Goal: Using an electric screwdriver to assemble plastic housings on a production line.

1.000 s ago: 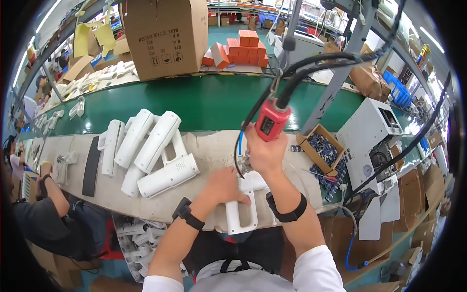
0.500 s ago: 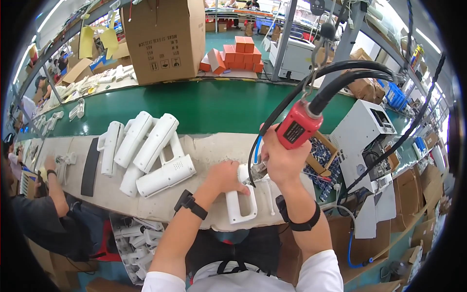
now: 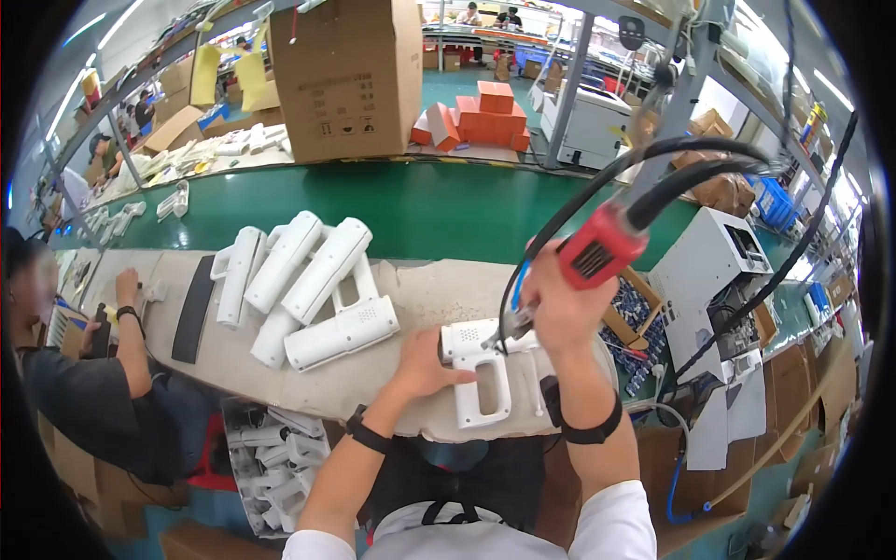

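My right hand (image 3: 563,303) is closed around a red power screwdriver (image 3: 605,245), which hangs tilted from above with thick black cables at its upper end. Its metal nose end points down and left over a white plastic housing (image 3: 466,336) with a loop handle (image 3: 505,397). Whether the tip touches the housing cannot be made out. My left hand (image 3: 427,367) grips the housing's left end, the thumb lying across the top of the handle. Right of the handle, a thin white rod-like piece (image 3: 539,397) reaches toward the bench's near edge.
Several similar white housings (image 3: 341,333) are piled to the left, beside a black strip (image 3: 193,308). At the right are a tray of small blue parts (image 3: 635,322) and a white machine (image 3: 695,271). A green belt (image 3: 448,210) runs behind. A co-worker (image 3: 103,401) sits left.
The screwdriver, with my right hand, has swung right and tilted more, its nose now clear of my left fingers. More of the housing's perforated top shows. The whole view has shifted slightly.
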A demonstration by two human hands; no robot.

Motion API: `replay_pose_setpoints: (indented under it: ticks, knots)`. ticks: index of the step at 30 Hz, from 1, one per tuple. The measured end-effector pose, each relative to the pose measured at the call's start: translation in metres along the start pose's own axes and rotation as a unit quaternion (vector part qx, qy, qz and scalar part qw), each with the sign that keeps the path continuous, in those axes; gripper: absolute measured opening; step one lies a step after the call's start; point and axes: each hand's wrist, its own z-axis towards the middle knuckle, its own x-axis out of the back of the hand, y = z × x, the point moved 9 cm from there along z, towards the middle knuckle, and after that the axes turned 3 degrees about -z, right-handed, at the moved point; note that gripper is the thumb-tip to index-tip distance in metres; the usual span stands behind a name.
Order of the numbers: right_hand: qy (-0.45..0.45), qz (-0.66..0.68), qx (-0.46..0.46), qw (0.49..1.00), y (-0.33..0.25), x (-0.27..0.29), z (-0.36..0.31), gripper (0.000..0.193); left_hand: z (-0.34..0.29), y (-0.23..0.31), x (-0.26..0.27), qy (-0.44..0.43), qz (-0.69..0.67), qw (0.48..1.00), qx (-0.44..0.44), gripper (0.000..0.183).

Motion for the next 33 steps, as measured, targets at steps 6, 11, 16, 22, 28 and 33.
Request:
replay_pose_setpoints:
  ticks: [6, 11, 16, 22, 28, 33]
  knots:
    - [-0.018, -0.001, 0.023, 1.000, 0.013, -0.042, 0.013, 0.014, -0.005, -0.005, -0.010, 0.055, 0.015, 0.998, 0.015, 0.099]
    - [-0.021, 0.006, -0.011, 1.000, 0.047, -0.053, 0.014, 0.016, -0.003, -0.010, -0.012, 0.023, -0.001, 0.999, 0.044, 0.113]
    - [-0.017, 0.020, -0.023, 0.999, 0.072, -0.059, 0.016, 0.017, -0.004, -0.005, -0.006, 0.055, -0.024, 0.998, 0.029, 0.105]
    - [-0.043, -0.030, -0.043, 0.998, 0.100, -0.069, 0.007, 0.014, -0.001, -0.005, -0.011, 0.039, -0.026, 0.999, 0.008, 0.097]
    - [-0.030, 0.003, -0.012, 0.999, 0.057, -0.055, 0.005, 0.010, 0.001, -0.012, -0.014, 0.082, -0.054, 0.994, 0.042, 0.108]
    - [-0.041, 0.021, 0.006, 0.999, 0.012, -0.045, -0.001, 0.010, -0.004, -0.005, -0.011, 0.072, -0.034, 0.996, 0.047, 0.115]
